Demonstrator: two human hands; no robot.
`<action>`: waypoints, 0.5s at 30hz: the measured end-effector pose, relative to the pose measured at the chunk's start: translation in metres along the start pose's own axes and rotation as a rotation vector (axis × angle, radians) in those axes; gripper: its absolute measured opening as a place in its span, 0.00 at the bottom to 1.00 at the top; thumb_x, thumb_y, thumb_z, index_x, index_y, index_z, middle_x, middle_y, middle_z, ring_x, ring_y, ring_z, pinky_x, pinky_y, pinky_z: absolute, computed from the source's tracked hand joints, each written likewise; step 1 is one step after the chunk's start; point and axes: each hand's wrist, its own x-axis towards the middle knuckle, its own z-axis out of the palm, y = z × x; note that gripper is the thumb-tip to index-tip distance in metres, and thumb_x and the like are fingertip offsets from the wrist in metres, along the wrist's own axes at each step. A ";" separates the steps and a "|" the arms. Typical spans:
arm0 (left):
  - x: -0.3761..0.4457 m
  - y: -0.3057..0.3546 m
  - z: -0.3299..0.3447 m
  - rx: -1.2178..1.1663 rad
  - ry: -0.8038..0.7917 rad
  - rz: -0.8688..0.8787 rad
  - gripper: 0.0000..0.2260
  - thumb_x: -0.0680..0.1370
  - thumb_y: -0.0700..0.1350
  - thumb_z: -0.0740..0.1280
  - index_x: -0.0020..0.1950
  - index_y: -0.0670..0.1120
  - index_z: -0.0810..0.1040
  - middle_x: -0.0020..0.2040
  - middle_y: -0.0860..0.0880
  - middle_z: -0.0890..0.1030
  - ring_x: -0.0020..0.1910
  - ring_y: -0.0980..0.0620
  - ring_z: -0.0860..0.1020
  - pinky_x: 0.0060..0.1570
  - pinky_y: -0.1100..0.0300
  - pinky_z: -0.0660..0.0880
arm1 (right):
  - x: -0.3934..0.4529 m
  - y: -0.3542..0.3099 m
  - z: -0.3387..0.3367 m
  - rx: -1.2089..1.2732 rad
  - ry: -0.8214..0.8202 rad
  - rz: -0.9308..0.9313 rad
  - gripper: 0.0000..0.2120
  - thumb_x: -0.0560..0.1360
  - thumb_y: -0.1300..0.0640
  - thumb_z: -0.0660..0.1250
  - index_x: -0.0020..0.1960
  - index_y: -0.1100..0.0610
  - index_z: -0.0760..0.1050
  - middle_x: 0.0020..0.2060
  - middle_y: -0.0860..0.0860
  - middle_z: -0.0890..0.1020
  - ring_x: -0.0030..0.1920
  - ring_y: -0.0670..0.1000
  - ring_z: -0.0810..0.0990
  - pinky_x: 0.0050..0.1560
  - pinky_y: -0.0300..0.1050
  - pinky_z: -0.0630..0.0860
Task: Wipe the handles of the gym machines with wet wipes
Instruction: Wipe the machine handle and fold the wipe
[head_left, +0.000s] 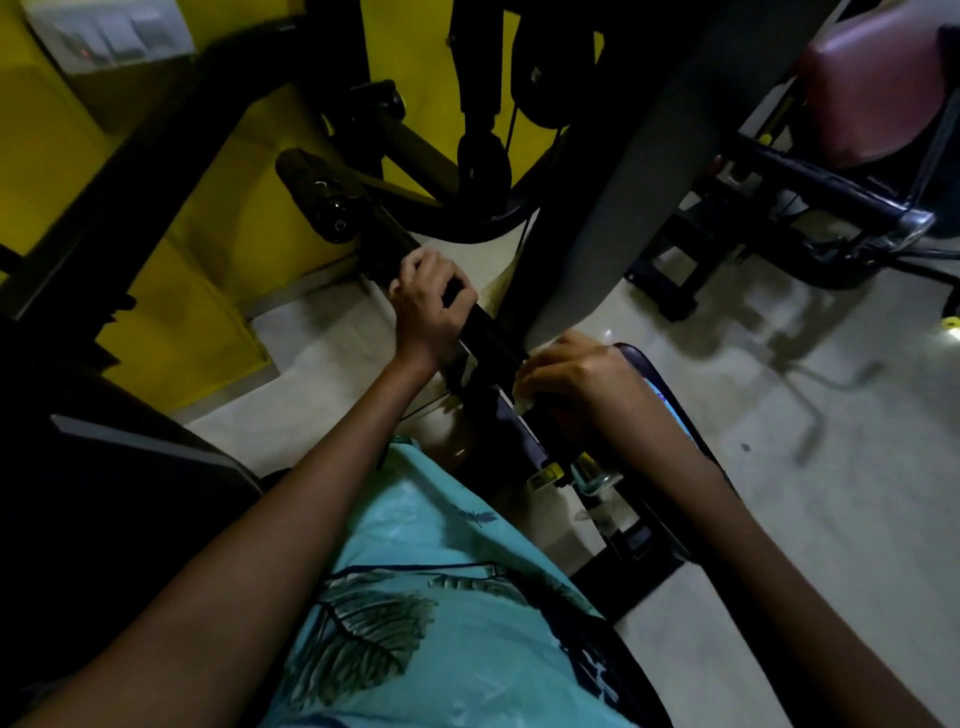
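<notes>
A black bar handle (488, 338) of a gym machine is seen running diagonally through the middle of the view, from a black padded roller (317, 195) at upper left down toward the person's lap. The handle is gripped by the left hand (431, 306), whose fingers are curled round it from above, with the thumb tucked on the near side. Just below and to the right, further down the same bar, a white wet wipe (524, 400) is held against the handle by the right hand (576, 379); the fingers are curled over the wipe, and only a pale edge of it is shown beneath them and at the fingertips. The two hands are set near each other along the bar, not touching. Both bare forearms are stretched forward from the lower corners of the frame. Between them a turquoise garment (441, 597) printed with dark leaf shapes is visible. Under the bar a pale floor (805, 493) is seen, with shadows cast across it. A yellow wall (208, 249) is crossed by the black machine frame (130, 171) at left. At upper right a maroon padded seat (872, 88) is carried on another dark machine. The scene is dimly lit, and much of the machinery is lost in shadow.
</notes>
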 end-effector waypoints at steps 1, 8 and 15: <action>-0.001 0.001 0.000 -0.003 0.003 0.001 0.15 0.69 0.50 0.58 0.38 0.40 0.76 0.41 0.44 0.77 0.58 0.41 0.71 0.54 0.41 0.69 | -0.005 0.002 -0.005 0.035 -0.037 -0.005 0.08 0.61 0.67 0.69 0.37 0.58 0.83 0.38 0.52 0.84 0.38 0.56 0.81 0.37 0.40 0.75; -0.002 0.000 -0.001 -0.008 -0.004 -0.008 0.16 0.69 0.52 0.57 0.39 0.40 0.76 0.43 0.44 0.77 0.60 0.43 0.70 0.55 0.42 0.68 | 0.019 0.013 -0.002 -0.017 -0.005 -0.002 0.09 0.63 0.69 0.68 0.39 0.59 0.83 0.39 0.55 0.84 0.38 0.57 0.81 0.34 0.47 0.79; -0.003 0.000 0.000 0.013 0.004 0.001 0.16 0.69 0.52 0.57 0.39 0.41 0.76 0.43 0.44 0.77 0.60 0.45 0.70 0.55 0.46 0.64 | 0.011 0.006 0.001 0.021 -0.011 0.179 0.04 0.71 0.58 0.70 0.44 0.58 0.80 0.45 0.54 0.80 0.46 0.54 0.78 0.43 0.50 0.77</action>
